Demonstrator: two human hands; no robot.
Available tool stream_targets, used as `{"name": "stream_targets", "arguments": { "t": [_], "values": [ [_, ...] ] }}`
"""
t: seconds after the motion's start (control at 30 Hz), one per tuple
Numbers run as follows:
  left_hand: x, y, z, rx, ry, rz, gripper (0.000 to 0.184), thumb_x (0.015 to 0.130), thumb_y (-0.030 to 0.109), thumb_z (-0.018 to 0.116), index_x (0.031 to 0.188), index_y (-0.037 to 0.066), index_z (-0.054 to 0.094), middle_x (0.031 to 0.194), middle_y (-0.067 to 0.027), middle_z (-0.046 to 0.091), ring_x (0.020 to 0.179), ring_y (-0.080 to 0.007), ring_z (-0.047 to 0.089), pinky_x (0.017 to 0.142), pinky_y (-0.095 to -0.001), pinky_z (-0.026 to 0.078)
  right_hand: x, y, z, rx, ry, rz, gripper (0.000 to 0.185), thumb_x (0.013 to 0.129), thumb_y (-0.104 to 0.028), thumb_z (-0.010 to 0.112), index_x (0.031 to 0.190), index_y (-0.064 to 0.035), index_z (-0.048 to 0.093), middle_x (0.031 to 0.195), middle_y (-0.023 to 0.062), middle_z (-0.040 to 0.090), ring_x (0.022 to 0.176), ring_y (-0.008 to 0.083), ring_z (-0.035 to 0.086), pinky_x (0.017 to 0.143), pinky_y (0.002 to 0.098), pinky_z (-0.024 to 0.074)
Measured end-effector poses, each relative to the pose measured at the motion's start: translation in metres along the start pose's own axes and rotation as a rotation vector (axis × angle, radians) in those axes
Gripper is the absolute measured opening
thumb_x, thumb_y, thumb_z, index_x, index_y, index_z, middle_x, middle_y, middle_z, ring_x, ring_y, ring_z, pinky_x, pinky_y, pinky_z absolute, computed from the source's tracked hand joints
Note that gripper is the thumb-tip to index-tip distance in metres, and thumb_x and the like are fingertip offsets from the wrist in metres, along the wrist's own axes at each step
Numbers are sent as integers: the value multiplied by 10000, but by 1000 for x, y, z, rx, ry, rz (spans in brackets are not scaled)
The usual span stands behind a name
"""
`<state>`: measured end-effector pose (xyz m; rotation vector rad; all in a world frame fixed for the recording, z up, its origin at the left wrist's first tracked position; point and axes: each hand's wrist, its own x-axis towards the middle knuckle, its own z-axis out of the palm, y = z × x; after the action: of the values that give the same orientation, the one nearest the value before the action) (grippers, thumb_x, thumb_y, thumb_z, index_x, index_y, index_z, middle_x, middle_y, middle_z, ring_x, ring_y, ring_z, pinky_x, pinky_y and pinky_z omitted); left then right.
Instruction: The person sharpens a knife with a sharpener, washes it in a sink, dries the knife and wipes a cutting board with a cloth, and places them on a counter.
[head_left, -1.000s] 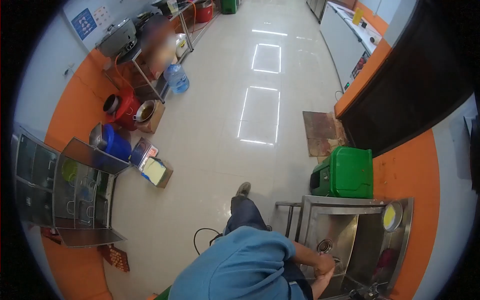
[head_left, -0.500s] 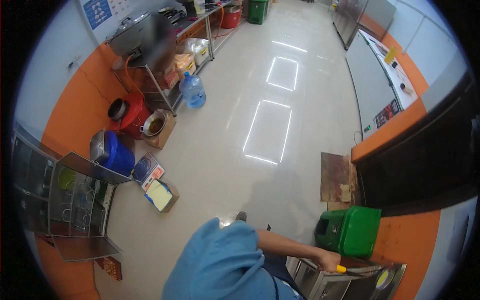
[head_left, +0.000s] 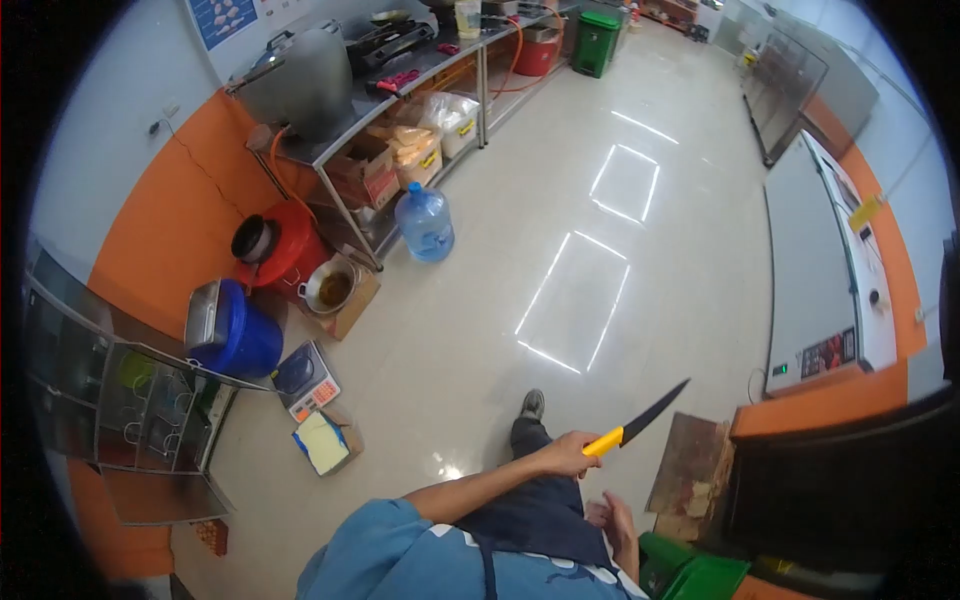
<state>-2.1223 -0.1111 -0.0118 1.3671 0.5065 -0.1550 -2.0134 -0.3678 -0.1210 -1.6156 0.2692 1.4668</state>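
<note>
My left hand [head_left: 566, 455] grips the yellow handle of a kitchen knife [head_left: 645, 420]. The knife's dark blade points up and to the right, over the floor. Lower and closer to my body is my right hand [head_left: 612, 518], empty, with its fingers loosely apart. It is near the dark apron [head_left: 530, 515] over my blue shirt. A green bin [head_left: 690, 570] lies just right of my right hand, partly cut off by the lower edge of the view.
Cardboard [head_left: 690, 465] lies on the floor to the right, before a dark doorway. A white chest freezer [head_left: 815, 270] stands beyond. On the left are a scale [head_left: 307, 380], an open box [head_left: 325, 443], a blue bucket [head_left: 235, 330], a water bottle [head_left: 425, 222] and a steel table [head_left: 390, 110].
My left hand has swung the knife from the steel unit at the lower right to in front of me. My right hand has come into view. The view has turned and shifted.
</note>
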Motion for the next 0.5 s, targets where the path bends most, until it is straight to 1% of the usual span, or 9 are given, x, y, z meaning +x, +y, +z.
{"name": "stream_targets", "arguments": {
  "t": [0.03, 0.07, 0.13, 0.17, 0.27, 0.3, 0.4, 0.43, 0.5],
  "values": [
    [16, 14, -27, 24, 74, -9, 443, 881, 171, 640, 1278, 23, 511, 698, -73, 625, 536, -128, 595, 485, -285, 492, 12, -59, 32, -101, 8, -136, 509, 963, -435, 486, 1271, -30, 507, 1244, 160, 567, 1205, 268, 507, 998, 458, 409],
    [29, 26, -48, 29, 135, -15, 442, 883, 173, 641, 1267, 14, 491, 705, -80, 633, 542, -135, 603, 490, -289, 499, 23, -116, 63, -35, -191, -241, 532, 960, -488, 470, 1274, -61, 520, 1227, 123, 578, 1174, 244, 510, 972, 443, 402],
    [65, 59, -96, 41, 267, 7, 446, 886, 178, 643, 1245, -4, 451, 721, -95, 648, 555, -150, 621, 500, -296, 511, 13, -236, 143, 146, -490, -259, 548, 971, -505, 437, 1257, -46, 525, 1164, 89, 592, 1078, 209, 539, 906, 394, 427],
    [71, 89, -122, 112, 324, 4, 426, 895, 183, 630, 1202, 0, 398, 817, -136, 658, 574, -175, 641, 510, -314, 523, 23, -277, 169, 200, -600, -248, 528, 977, -500, 423, 1237, -55, 538, 1130, 62, 601, 1040, 188, 554, 878, 363, 435],
    [113, 127, -191, -15, 551, 77, 407, 872, 196, 614, 1137, -40, 415, 863, -208, 657, 659, -263, 679, 557, -366, 549, 68, -374, 242, 79, -598, -340, 493, 1003, -404, 424, 1246, 17, 510, 1045, 112, 621, 898, 191, 596, 787, 300, 480],
    [127, 133, -218, 6, 565, 80, 370, 897, 218, 595, 1132, -8, 420, 905, -210, 658, 750, -258, 686, 624, -378, 551, 81, -401, 266, 149, -566, -323, 389, 1000, -326, 461, 1177, 13, 533, 964, 99, 633, 821, 175, 614, 716, 275, 501],
    [185, 113, -303, 128, 614, 191, 328, 924, 198, 590, 1181, 16, 497, 1005, -126, 664, 849, -213, 670, 768, -352, 536, 171, -464, 304, 139, -445, -367, 288, 976, -279, 525, 1133, -38, 542, 976, 84, 608, 910, 188, 602, 815, 345, 496],
    [196, 116, -337, 118, 607, 159, 299, 925, 197, 589, 1156, 17, 528, 993, -117, 667, 874, -212, 663, 788, -349, 527, 181, -496, 324, 176, -350, -325, 221, 940, -159, 587, 1085, 2, 545, 892, 106, 617, 791, 183, 618, 677, 319, 534],
    [203, 121, -418, 107, 582, 95, 252, 927, 196, 588, 1107, 19, 590, 970, -98, 673, 924, -211, 649, 830, -342, 510, 233, -541, 341, 50, -300, -394, 225, 931, -147, 600, 1089, 2, 543, 881, 107, 609, 741, 180, 614, 647, 320, 532]
  ]
}}
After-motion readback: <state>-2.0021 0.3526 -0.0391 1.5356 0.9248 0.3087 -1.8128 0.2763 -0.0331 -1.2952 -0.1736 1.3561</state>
